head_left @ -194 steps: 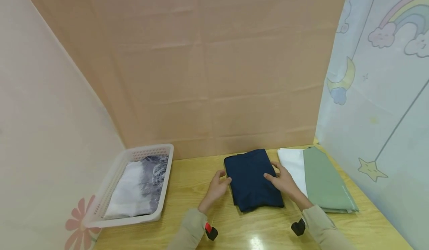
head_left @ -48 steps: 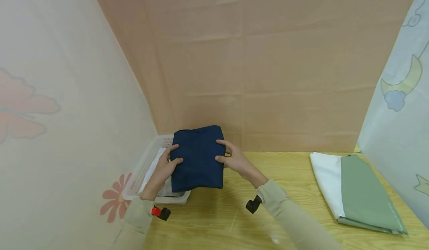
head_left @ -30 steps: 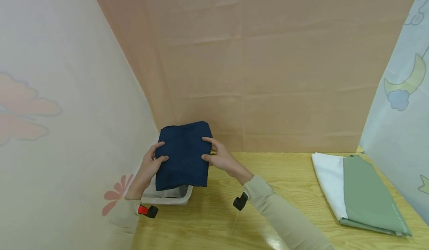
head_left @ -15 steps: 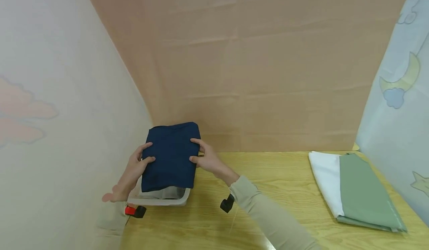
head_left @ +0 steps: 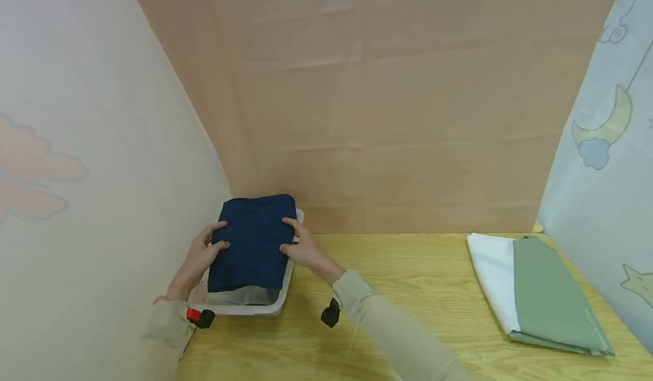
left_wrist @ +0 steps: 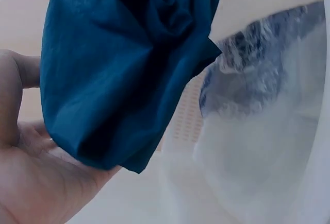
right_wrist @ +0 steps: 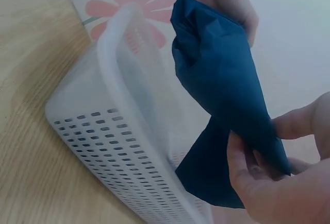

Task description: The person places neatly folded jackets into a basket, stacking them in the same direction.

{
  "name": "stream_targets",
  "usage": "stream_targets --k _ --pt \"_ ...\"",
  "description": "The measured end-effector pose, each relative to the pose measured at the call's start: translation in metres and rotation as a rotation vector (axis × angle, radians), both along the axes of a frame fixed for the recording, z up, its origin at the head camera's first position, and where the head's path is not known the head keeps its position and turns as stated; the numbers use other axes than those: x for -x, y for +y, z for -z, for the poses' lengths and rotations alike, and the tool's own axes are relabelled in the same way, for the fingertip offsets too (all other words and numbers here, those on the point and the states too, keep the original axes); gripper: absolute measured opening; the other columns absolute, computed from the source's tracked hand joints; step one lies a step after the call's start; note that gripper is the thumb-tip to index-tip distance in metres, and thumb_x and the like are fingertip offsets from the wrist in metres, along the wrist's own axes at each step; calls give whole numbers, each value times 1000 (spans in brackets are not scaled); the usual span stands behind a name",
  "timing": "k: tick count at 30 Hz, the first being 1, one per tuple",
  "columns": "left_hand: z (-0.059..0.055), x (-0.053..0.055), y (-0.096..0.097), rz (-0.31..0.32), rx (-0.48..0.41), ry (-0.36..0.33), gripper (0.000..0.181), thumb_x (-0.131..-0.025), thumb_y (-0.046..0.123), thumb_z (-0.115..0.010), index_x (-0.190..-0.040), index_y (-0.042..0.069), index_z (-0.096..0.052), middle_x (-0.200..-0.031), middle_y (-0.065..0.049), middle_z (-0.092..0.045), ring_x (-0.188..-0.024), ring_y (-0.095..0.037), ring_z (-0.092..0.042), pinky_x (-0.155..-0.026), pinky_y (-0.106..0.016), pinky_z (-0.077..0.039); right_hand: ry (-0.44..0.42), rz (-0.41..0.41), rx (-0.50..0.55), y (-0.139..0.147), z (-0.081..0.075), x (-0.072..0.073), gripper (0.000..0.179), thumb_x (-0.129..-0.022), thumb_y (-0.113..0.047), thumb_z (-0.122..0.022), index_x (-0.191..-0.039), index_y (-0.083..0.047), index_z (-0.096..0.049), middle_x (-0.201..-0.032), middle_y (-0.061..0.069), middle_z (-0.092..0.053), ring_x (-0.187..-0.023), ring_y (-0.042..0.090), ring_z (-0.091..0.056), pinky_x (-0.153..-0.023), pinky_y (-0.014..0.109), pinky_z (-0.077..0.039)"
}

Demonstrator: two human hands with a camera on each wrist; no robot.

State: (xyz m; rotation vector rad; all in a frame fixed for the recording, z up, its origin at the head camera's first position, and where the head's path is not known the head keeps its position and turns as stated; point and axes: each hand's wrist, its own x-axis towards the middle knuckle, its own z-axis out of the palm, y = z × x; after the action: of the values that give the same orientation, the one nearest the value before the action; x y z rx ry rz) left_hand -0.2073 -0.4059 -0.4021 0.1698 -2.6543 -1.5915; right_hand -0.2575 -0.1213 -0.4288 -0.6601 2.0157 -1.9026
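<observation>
A folded navy cloth [head_left: 252, 242] is held by its two sides over the white plastic basket [head_left: 240, 309]. My left hand [head_left: 200, 255] pinches its left edge, thumb on top and fingers partly beneath. The opposite edge is gripped by my right hand [head_left: 304, 252] in the same way. Inside the basket lies a white and grey printed cloth [left_wrist: 247, 136], mostly covered by the navy one in the head view. Seen from the right wrist, the navy cloth [right_wrist: 221, 69] sags in folds above the perforated basket wall [right_wrist: 124, 147], its lower flap overlapping the rim.
On the right of the wooden table [head_left: 398, 296] lies a folded cloth, part green [head_left: 553, 299] and part white [head_left: 492, 282]. A tan curtain [head_left: 388, 114] backs the table. The pale left wall [head_left: 102, 143] stands close beside the basket and left arm.
Both hands have lifted the navy cloth from the table and carried it left over the basket. In the last half second it has come slightly lower and further left.
</observation>
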Motion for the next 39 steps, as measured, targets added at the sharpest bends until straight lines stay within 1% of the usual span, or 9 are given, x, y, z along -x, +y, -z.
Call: stream_targets --k 4,9,16,20,23,29,34,36,39 --pt "6 7 -7 -21 13 2 70 -107 9 -54 -170 9 -23 -174 -31 -18 -155 -55 -29 -122 -72 -30 11 11 -13 -10 4 4 71 -102 -1 -58 -167 -17 -35 -170 20 -35 -149 41 -47 -109 53 -52" --pt "11 15 -14 -47 18 0 70 -106 8 -53 -170 8 -24 -175 -30 -16 -158 -53 -26 -124 -71 -26 24 34 -38 -20 6 8 70 -102 0 -56 -167 -15 -34 -169 19 -36 -139 38 -55 -95 45 -53" --pt "17 23 -14 -70 56 -47 70 -103 8 -53 -168 6 -27 -175 -30 -16 -160 -52 -20 -126 -70 -23 -4 72 -86 -28 17 10 71 -101 1 -57 -166 -15 -36 -170 19 -35 -146 36 -50 -102 44 -53" --pt "25 26 -14 -67 75 -81 69 -102 7 -53 -166 3 -29 -175 -31 -14 -162 -52 -14 -127 -69 -19 -12 81 -131 -30 24 10 72 -100 6 -54 -167 -11 -34 -170 21 -34 -126 34 -55 -86 40 -49" --pt "31 27 -15 -65 80 -102 69 -100 6 -53 -165 1 -30 -174 -32 -15 -161 -51 -14 -128 -68 -18 -19 67 -158 -32 29 10 74 -98 8 -52 -167 -8 -32 -171 22 -32 -122 35 -53 -85 40 -46" --pt "38 29 -19 -73 63 -115 70 -99 4 -52 -165 1 -30 -175 -31 -13 -162 -50 -12 -130 -66 -16 -16 45 -156 -35 33 10 76 -96 8 -51 -167 -5 -30 -173 21 -28 -151 36 -40 -98 45 -44" --pt "38 28 -23 -72 55 -140 70 -101 5 -51 -166 1 -27 -174 -33 -13 -161 -53 -14 -129 -68 -18 -20 28 -184 -37 32 8 75 -99 2 -57 -168 -4 -28 -174 21 -27 -158 40 -33 -115 51 -44" --pt "37 27 -23 -66 67 -146 71 -101 7 -51 -167 0 -25 -173 -35 -14 -159 -55 -19 -127 -68 -22 -32 3 -207 -37 28 5 76 -101 -5 -60 -169 -6 -26 -175 19 -25 -160 41 -30 -122 55 -39" --pt "36 25 -23 -56 105 -141 73 -101 8 -53 -167 -3 -21 -170 -37 -17 -155 -56 -25 -123 -68 -30 -43 -37 -249 -36 18 -2 78 -103 -16 -63 -170 -9 -23 -177 17 -22 -161 41 -27 -125 59 -35"
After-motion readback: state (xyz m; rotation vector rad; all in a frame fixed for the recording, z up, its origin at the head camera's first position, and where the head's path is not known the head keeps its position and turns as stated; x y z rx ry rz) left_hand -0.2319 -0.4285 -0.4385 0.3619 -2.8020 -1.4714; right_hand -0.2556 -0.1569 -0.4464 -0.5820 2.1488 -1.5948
